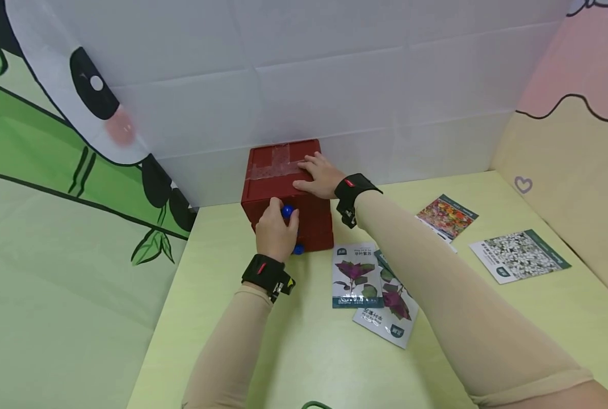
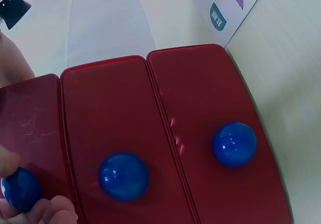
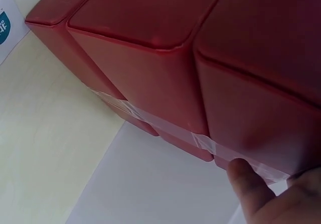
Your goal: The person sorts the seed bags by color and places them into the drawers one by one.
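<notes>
A red box unit [image 1: 311, 218] made of three stacked sections bound with clear tape stands against the back wall. Each section's front carries a round blue knob, seen from close up in the left wrist view. My left hand [image 1: 277, 232] pinches the top section's blue knob [image 2: 21, 190] between thumb and fingers. Farther down the front are the middle knob [image 2: 124, 177] and the lowest knob [image 2: 233, 144]. My right hand [image 1: 321, 176] rests with spread fingers on the top of the unit, near its right edge; in the right wrist view its finger [image 3: 247, 181] lies by the tape [image 3: 175, 131].
Two overlapping seed packets with purple leaves [image 1: 357, 272] lie just right of the unit. Farther right are an orange-flower packet [image 1: 447, 217] and a white-flower packet [image 1: 520, 255]. A green curved thing [image 1: 316, 405] shows at the table's near edge. Printed cloth walls enclose the table.
</notes>
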